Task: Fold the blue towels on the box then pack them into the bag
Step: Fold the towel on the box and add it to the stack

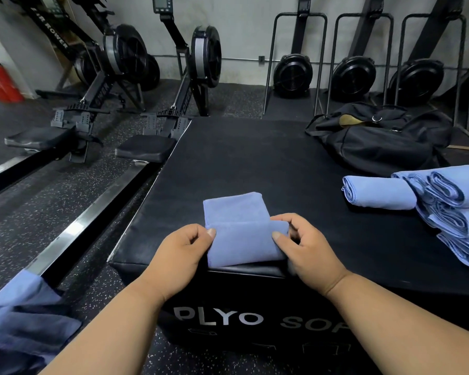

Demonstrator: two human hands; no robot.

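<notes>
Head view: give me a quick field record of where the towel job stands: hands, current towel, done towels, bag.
left hand: pinches the left edge of the current towel
right hand: pinches its right edge
current towel: blue, partly folded, near flap raised, at the near edge of the box
folded towels: several, piled on the right of the box
bag: black, at the far right of the box; no towel visible in it
unfolded cloth: blue heap, lower left, off the box

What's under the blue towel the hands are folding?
The towel lies on the black box, near its front edge. Left hand and right hand pinch its folded flap. Whatever sits inside the folds is covered.
</notes>
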